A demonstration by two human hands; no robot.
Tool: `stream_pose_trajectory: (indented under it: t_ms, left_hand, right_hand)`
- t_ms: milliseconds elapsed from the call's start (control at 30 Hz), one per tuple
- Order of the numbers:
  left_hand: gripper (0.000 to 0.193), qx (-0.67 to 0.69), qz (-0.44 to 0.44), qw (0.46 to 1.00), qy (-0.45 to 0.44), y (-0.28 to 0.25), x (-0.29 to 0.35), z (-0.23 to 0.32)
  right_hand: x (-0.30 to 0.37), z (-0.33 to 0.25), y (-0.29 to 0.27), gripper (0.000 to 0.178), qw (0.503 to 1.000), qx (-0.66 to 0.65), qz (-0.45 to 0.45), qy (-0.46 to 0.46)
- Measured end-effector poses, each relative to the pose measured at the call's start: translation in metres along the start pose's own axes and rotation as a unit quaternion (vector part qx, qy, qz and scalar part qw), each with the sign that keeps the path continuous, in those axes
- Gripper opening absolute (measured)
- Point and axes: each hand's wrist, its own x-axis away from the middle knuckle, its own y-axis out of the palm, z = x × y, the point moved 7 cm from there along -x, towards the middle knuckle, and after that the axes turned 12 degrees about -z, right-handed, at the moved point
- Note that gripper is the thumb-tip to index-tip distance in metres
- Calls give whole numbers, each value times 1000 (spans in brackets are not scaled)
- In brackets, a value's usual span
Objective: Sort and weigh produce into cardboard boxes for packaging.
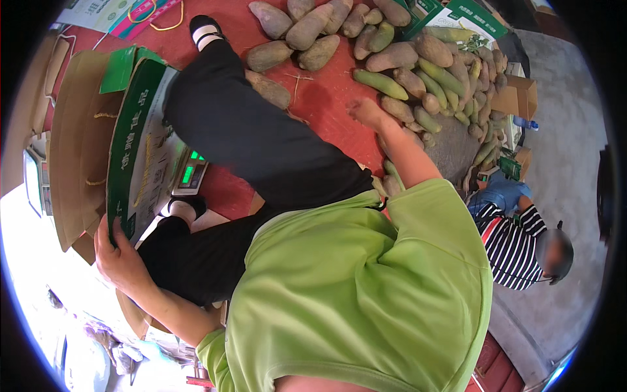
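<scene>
My left hand [121,260] grips the lower edge of a green and white cardboard box [145,124], its thumb on the printed side and its fingers behind. The box stands on a scale with a lit green display [189,174], beside my bent leg. What lies inside the box is hidden. Out to the right, my right hand [366,113] hovers over the red floor covering, next to a heap of green radishes [382,83]. Motion smears its fingers, so I cannot make out whether they hold anything.
Several large brownish, soil-coated radishes [313,26] lie ahead of my foot. Behind the heap stands another green and white box [467,25]. A person in a striped top [506,245] sits at the right, near an open brown carton [516,96]. A pink bag [145,16] lies at the far left.
</scene>
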Motion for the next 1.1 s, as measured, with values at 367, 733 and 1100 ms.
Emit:
stream_pose_trajectory:
  t_ms: [367,733,1100]
  left_hand:
    - [17,-69,18,997,-1,16,9,10]
    - [17,-96,65,993,6,16,17,18]
    - [22,-88,75,993,-4,24,18,16]
  right_hand:
    - [43,181,127,20,975,199,-101,-6]
    - [47,191,102,25,924,324,-5,204]
    - [103,199,-6,80,894,143,107,411]
